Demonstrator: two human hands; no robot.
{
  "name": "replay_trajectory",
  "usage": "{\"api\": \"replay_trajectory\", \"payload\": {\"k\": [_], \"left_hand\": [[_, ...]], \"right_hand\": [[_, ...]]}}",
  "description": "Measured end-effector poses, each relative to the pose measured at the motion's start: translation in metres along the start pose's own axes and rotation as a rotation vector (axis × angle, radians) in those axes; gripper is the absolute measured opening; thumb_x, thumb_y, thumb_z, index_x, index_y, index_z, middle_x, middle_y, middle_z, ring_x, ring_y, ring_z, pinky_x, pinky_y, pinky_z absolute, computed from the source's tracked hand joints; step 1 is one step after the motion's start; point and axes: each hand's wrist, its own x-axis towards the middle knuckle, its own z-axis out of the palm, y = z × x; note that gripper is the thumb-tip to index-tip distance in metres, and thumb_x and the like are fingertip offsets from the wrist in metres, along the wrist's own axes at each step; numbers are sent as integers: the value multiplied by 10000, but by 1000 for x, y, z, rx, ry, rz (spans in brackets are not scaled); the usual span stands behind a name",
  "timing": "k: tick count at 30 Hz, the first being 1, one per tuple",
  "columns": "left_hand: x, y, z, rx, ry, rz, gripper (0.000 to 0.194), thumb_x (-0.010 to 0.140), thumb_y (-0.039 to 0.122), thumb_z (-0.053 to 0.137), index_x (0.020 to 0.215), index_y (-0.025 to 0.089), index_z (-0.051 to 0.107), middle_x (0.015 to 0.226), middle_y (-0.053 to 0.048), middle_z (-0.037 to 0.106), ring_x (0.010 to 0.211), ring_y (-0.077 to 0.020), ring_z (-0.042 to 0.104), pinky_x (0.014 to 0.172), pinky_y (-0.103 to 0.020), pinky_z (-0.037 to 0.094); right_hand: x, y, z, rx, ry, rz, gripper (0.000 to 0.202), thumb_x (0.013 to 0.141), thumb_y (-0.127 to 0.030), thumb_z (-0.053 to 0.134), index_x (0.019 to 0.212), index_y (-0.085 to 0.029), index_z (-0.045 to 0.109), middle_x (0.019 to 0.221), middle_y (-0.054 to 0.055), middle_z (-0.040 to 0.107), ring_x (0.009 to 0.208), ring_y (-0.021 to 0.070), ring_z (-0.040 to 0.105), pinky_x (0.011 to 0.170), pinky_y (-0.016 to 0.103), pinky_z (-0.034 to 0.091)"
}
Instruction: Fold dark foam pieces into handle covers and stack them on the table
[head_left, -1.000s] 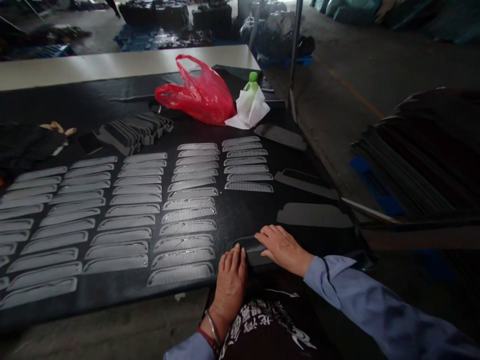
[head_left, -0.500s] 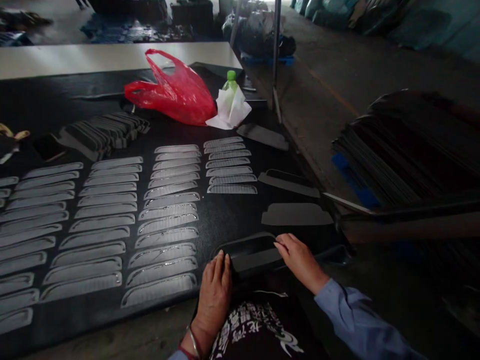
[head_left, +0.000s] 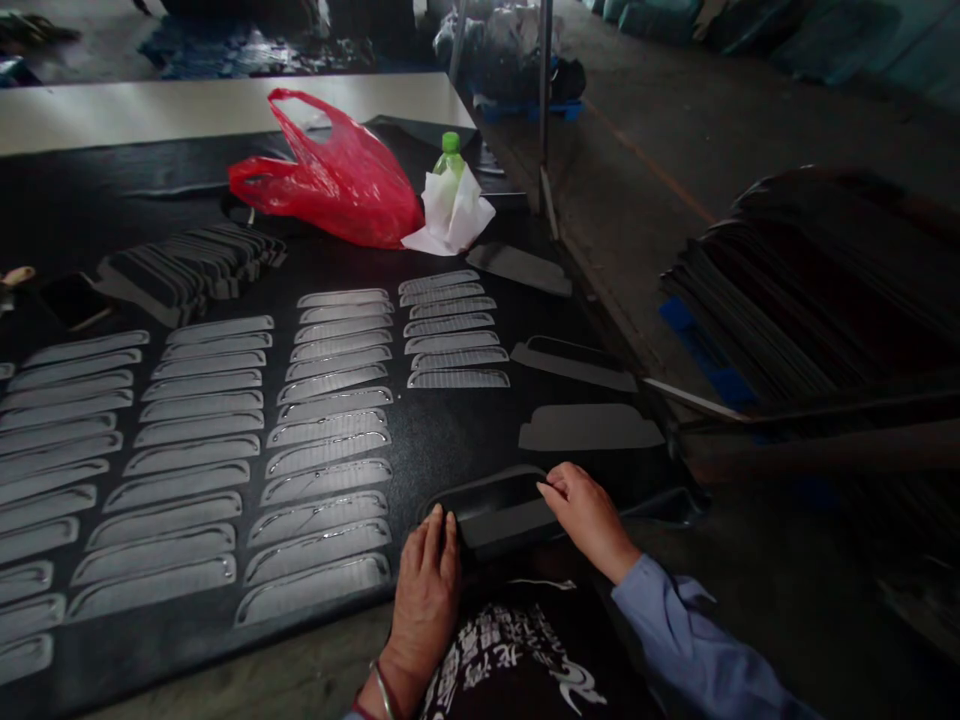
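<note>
At the table's near edge lies a flat, dark grey cut piece (head_left: 504,525) with a black upper part and a curved grey rim. My left hand (head_left: 426,585) rests on its left end, fingers stretched out flat. At the right end, the thumb and fingertips of my right hand (head_left: 589,515) pinch the upper rim. Beyond my right hand are a plain grey piece (head_left: 591,430) and a piece with a black inset (head_left: 574,366). To the left, several columns of overlapping grey pieces (head_left: 319,535) show shiny lines along their curved edges.
A red plastic bag (head_left: 345,190) and a green-capped bottle (head_left: 449,160) wrapped in white paper stand at the back. Fanned grey pieces (head_left: 191,268) lie beside a phone (head_left: 73,300). Right of the table, dark sheets (head_left: 817,280) are stacked on a blue pallet (head_left: 701,350).
My right hand has shifted slightly left along the piece's upper rim. My left hand stays on the left end. The whole view has shifted a little.
</note>
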Motion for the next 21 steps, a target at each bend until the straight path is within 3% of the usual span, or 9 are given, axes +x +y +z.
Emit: {"api": "replay_trajectory", "payload": {"k": [5, 12, 21], "left_hand": [[1, 0, -3, 25, -24, 23, 454, 822, 37, 464, 1273, 39, 414, 1244, -221, 489, 1063, -306, 483, 837, -430, 508], [2, 1, -5, 28, -57, -2, 443, 797, 21, 482, 1239, 38, 453, 1245, -206, 476, 1063, -294, 470, 850, -414, 492], [14, 12, -12, 23, -184, -143, 596, 721, 59, 586, 1275, 264, 506, 1191, -150, 448, 968, -273, 476, 822, -438, 472]], "right_hand": [[3, -1, 0, 31, -3, 50, 120, 811, -293, 521, 731, -227, 462, 739, 9, 578, 697, 167, 578, 624, 278, 436], [8, -15, -4, -165, -67, 131, 126, 852, -243, 500, 732, -218, 471, 748, 23, 604, 713, 167, 584, 616, 257, 381], [9, -17, -7, -209, -115, 137, 125, 863, -253, 511, 749, -214, 482, 755, 18, 606, 728, 163, 584, 628, 250, 358]]}}
